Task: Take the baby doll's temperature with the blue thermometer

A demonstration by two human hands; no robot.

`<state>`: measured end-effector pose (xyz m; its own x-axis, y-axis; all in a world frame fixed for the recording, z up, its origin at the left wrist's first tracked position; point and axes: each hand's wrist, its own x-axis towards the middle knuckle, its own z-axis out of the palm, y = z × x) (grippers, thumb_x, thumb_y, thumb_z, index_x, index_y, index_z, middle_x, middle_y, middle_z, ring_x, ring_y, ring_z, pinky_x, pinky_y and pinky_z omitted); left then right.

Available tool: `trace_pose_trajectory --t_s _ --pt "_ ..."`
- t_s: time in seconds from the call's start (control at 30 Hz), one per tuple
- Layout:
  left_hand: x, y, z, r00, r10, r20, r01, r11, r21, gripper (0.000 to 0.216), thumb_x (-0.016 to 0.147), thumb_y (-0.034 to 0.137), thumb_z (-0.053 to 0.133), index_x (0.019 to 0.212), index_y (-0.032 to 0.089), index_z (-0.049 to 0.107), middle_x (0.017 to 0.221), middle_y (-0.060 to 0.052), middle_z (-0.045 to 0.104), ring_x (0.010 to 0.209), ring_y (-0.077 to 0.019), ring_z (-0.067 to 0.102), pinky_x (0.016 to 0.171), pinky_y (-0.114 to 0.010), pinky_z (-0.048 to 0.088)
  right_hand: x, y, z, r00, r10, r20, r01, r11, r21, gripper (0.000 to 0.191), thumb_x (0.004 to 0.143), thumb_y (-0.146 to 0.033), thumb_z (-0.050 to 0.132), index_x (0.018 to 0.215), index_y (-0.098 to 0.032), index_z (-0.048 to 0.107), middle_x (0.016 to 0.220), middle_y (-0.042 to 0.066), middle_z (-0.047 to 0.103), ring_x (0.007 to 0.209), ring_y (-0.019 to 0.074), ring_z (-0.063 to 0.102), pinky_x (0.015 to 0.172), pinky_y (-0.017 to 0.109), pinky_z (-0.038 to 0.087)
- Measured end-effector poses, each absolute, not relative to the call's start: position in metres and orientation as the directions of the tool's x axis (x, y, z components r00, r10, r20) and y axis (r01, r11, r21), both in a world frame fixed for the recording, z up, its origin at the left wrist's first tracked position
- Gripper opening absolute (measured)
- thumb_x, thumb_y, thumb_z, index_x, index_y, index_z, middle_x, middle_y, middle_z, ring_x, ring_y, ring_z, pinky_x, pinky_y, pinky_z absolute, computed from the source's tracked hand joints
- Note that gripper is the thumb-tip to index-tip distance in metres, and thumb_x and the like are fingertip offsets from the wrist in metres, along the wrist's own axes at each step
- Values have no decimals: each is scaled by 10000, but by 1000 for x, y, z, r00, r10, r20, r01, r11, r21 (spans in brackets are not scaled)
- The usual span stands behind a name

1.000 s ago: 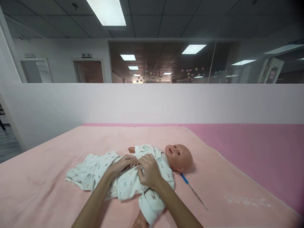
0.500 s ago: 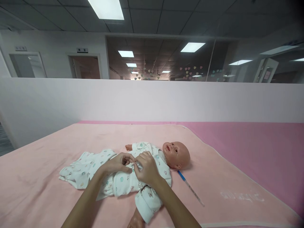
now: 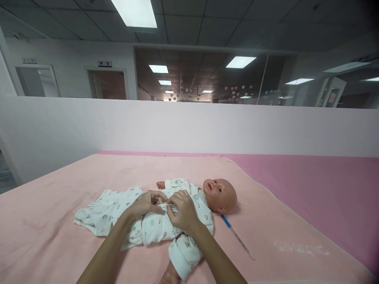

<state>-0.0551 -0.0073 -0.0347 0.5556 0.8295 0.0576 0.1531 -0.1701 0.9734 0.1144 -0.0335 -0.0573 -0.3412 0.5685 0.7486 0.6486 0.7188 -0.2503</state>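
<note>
A baby doll point(image 3: 221, 195) lies on its back with its head to the right, dressed in a white patterned top point(image 3: 156, 228) and matching trousers point(image 3: 99, 211). Over the doll's belly, my left hand point(image 3: 148, 205) pinches the edge of the top with thumb and fingers. Close beside it, my right hand point(image 3: 182, 209) has its fingers closed on a thin white tie at the same spot. The fingertips nearly meet and partly cover the tie. One doll hand shows past the far sleeve, the other past the near sleeve at the bottom.
A thin pen-like stick point(image 3: 237, 236) with a blue end lies near the doll's head. Everything rests on a peach blanket point(image 3: 281, 221) over a pink mat point(image 3: 325, 189). Behind runs a low white wall point(image 3: 189, 126), with windows and doors beyond.
Both hands stay at the belly, with only slight finger movement at the tie. The view has tilted up slightly, so the scene sits a little lower.
</note>
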Motion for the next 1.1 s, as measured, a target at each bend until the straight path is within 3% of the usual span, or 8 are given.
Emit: trace_pose_trajectory --t_s 0.43,0.8,1.1 --pt "-54 -12 -31 558 821 125 101 -216 971 389 549 184 703 924 184 600 613 67 394 570 -73 366 545 -191 324 115 -37 -54 -367 580 727 608 741 -284 103 673 -182 532 776 -188 537 718 1 548 722 149 450 739 295 329" --pt "-56 -6 -35 531 845 67 165 -180 970 424 525 99 591 944 169 608 686 18 552 708 -151 494 664 -242 376 113 -42 -48 -389 637 665 594 725 -348 345 643 -83 477 949 -229 542 854 -3 599 790 174 462 786 320 307" --pt "-56 -7 -34 529 846 66 169 -182 969 289 571 137 516 838 180 618 701 20 562 706 -151 495 660 -237 368 114 -40 -51 -372 645 668 606 713 -352 224 656 -120 510 858 -211 546 764 -18 584 742 147 464 779 288 314"
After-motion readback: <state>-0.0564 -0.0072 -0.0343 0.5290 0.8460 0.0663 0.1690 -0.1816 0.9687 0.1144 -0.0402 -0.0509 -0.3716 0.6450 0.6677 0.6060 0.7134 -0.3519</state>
